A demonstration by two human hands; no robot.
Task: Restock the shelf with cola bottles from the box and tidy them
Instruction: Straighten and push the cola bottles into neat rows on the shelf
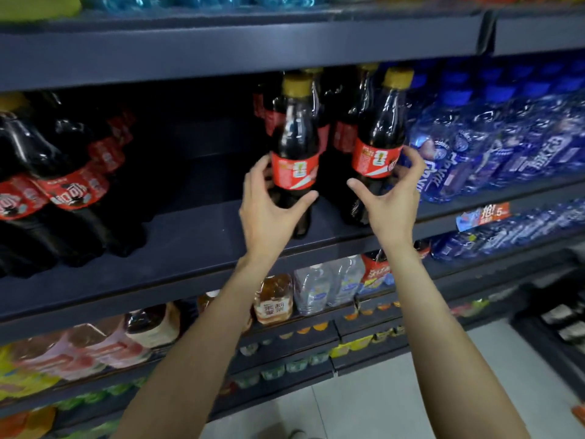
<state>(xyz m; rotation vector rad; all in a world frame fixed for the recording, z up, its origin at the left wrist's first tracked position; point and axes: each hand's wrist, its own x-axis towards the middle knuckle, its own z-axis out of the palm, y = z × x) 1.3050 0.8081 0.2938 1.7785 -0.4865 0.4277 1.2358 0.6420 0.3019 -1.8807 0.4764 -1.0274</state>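
Note:
Two small cola bottles with yellow caps and red labels stand at the front of a dark shelf point(190, 245). My left hand point(272, 210) wraps the lower half of the left cola bottle point(294, 137), thumb on its right and fingers on its left. My right hand point(391, 201) cups the right cola bottle point(380, 131), which leans to the right. Behind these two stand more cola bottles point(342, 122) of the same kind. The box is not in view.
Large cola bottles point(63, 191) fill the shelf's left end, with a bare gap between them and my hands. Blue water bottles point(506, 147) crowd the right side, close to my right fingers. Another shelf board point(253, 42) hangs just above the caps. Mixed drinks point(310, 289) sit below.

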